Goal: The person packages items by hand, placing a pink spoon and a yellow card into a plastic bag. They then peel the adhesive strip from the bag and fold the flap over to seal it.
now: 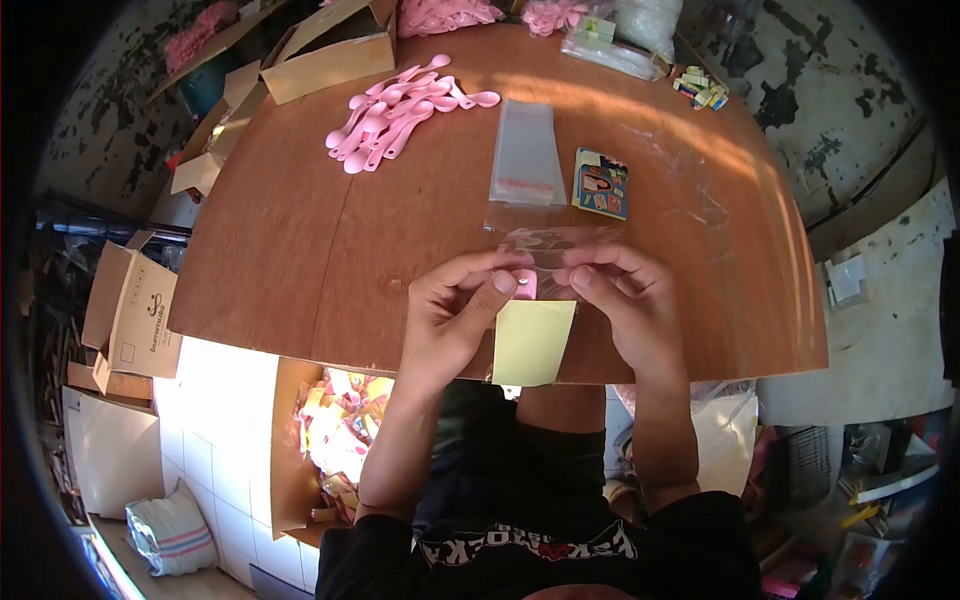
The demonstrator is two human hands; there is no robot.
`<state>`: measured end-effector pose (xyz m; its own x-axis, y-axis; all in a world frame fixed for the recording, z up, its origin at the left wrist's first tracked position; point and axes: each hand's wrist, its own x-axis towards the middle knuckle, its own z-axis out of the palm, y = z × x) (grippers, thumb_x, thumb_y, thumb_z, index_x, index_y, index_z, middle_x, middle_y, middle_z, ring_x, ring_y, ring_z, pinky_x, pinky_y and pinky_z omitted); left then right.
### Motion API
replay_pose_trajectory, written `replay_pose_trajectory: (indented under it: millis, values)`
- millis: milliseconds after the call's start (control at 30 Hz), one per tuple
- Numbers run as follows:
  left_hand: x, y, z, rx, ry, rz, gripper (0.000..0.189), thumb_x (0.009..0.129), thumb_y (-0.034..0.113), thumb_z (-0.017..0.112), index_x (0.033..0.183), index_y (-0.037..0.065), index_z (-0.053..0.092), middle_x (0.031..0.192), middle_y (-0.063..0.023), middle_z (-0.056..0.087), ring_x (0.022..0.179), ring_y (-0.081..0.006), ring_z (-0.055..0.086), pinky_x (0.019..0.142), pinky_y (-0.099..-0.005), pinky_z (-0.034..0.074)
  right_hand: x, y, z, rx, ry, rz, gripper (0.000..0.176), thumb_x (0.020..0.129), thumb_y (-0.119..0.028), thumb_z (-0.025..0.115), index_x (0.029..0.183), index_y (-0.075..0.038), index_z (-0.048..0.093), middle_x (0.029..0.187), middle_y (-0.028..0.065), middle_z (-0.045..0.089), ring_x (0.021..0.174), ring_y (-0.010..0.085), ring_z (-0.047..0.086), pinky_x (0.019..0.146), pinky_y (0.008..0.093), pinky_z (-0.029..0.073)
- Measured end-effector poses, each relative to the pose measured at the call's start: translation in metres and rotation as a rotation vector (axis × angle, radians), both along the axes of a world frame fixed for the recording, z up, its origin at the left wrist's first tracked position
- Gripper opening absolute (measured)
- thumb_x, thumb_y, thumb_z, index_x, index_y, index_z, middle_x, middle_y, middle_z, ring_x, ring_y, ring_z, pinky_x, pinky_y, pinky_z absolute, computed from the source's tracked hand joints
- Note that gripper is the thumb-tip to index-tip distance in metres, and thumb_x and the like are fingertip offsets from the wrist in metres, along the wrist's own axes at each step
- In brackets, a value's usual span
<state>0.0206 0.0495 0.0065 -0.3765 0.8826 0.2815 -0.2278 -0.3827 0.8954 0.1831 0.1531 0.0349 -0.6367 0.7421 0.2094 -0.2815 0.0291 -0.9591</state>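
Note:
My left hand [450,310] is closed in a pinch on a clear plastic bag [575,238] near the table's front edge. My right hand [630,305] pinches the bag's other side. Beside my left fingertips shows the pink handle end of a spoon [526,284], with a hole in it. Below it a pale yellow card [534,343] hangs in the bag, overlapping the table edge; the rest of the spoon is hidden. Just beyond my hands lie a stack of clear bags [526,150] and a stack of printed cards [601,184].
A pile of pink spoons [390,115] lies on the wooden table [270,240] at the back left, by an open cardboard box [335,60]. Small yellow packets [700,88] sit back right. Below the table's front edge stands a carton [292,450] of packed items.

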Motion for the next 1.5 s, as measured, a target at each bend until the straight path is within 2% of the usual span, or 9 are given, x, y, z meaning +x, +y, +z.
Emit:
replay_pose_trajectory:
  millis: [200,267,500,767,1000,1200,1300,1400,1500]
  values:
    - [-0.003,-0.003,0.003,0.013,-0.114,-0.095,0.024,0.095,0.005,0.059,0.118,-0.004,0.061,0.103,-0.0127,0.071,0.092,-0.0133,0.066,0.08,-0.027,0.053,0.003,-0.002,-0.002,0.025,0.041,-0.017,0.017,0.09,-0.001,0.065,0.106,0.005,0.066,0.098,0.0113,0.069,0.092,0.0157,0.067,0.083,0.0276,0.056]
    - [-0.006,-0.002,-0.002,0.042,-0.02,-0.053,0.026,0.095,0.005,0.059,0.12,-0.003,0.059,0.104,-0.0127,0.07,0.093,-0.0123,0.065,0.08,-0.0255,0.052,0.007,-0.001,-0.001,0.068,-0.084,0.007,0.014,0.091,0.001,0.062,0.104,0.006,0.066,0.099,0.0125,0.069,0.092,0.0163,0.067,0.084,0.0278,0.055]
    - [-0.011,-0.007,0.003,0.033,0.053,-0.079,0.028,0.096,0.005,0.058,0.123,-0.002,0.059,0.105,-0.011,0.07,0.094,-0.0112,0.064,0.081,-0.025,0.051,0.006,0.0,-0.002,0.084,-0.014,0.064,0.014,0.092,0.006,0.056,0.1,0.006,0.068,0.099,0.0122,0.07,0.093,0.0156,0.066,0.083,0.0264,0.054]
    - [-0.014,-0.013,0.002,0.01,0.169,-0.047,0.021,0.097,0.005,0.055,0.114,-0.001,0.066,0.106,-0.0085,0.069,0.095,-0.0116,0.063,0.082,-0.0249,0.05,0.009,0.003,0.004,0.402,-0.03,0.172,0.021,0.087,0.014,0.056,0.101,0.005,0.069,0.098,0.0134,0.068,0.091,0.0146,0.065,0.077,0.0232,0.05]
    - [-0.021,-0.016,0.002,0.084,0.246,-0.093,0.018,0.096,-0.001,0.053,0.107,-0.003,0.067,0.102,-0.0106,0.07,0.094,-0.0147,0.064,0.082,-0.0265,0.05,0.008,-0.002,0.009,0.422,-0.041,0.181,0.023,0.086,0.015,0.053,0.1,0.006,0.069,0.098,0.0137,0.067,0.089,0.0147,0.064,0.075,0.0236,0.049]
    - [-0.025,-0.017,-0.001,0.117,0.159,-0.159,0.016,0.093,-0.005,0.054,0.101,-0.004,0.067,0.101,-0.0115,0.069,0.096,-0.0184,0.065,0.08,-0.0293,0.052,0.012,-0.007,0.015,0.459,-0.098,0.184,0.021,0.086,0.014,0.053,0.098,0.006,0.069,0.099,0.0143,0.067,0.088,0.0157,0.064,0.076,0.0243,0.05]
    - [-0.023,-0.019,0.001,0.116,-0.069,-0.253,0.015,0.094,-0.003,0.054,0.103,-0.005,0.065,0.101,-0.0115,0.069,0.094,-0.0155,0.065,0.076,-0.0267,0.053,0.009,-0.015,0.015,0.373,-0.08,0.164,0.014,0.085,0.01,0.06,0.095,0.005,0.069,0.097,0.0132,0.066,0.087,0.0155,0.065,0.076,0.025,0.052]
    - [-0.021,-0.023,-0.002,0.088,0.108,-0.207,0.015,0.091,-0.003,0.06,0.105,-0.005,0.064,0.102,-0.0107,0.068,0.086,-0.0105,0.065,0.069,-0.022,0.052,0.005,-0.022,0.006,0.41,-0.05,0.079,0.011,0.082,0.006,0.069,0.093,0.003,0.068,0.094,0.0116,0.065,0.085,0.0151,0.066,0.074,0.0258,0.055]
    - [-0.017,-0.037,0.001,0.005,0.221,-0.179,0.028,0.08,-0.009,0.072,0.106,-0.003,0.064,0.102,-0.0085,0.068,0.079,-0.0061,0.062,0.058,-0.0193,0.047,0.01,-0.031,-0.001,0.414,-0.083,0.023,0.017,0.079,0.002,0.075,0.094,0.002,0.067,0.092,0.01,0.064,0.085,0.0146,0.066,0.073,0.026,0.056]
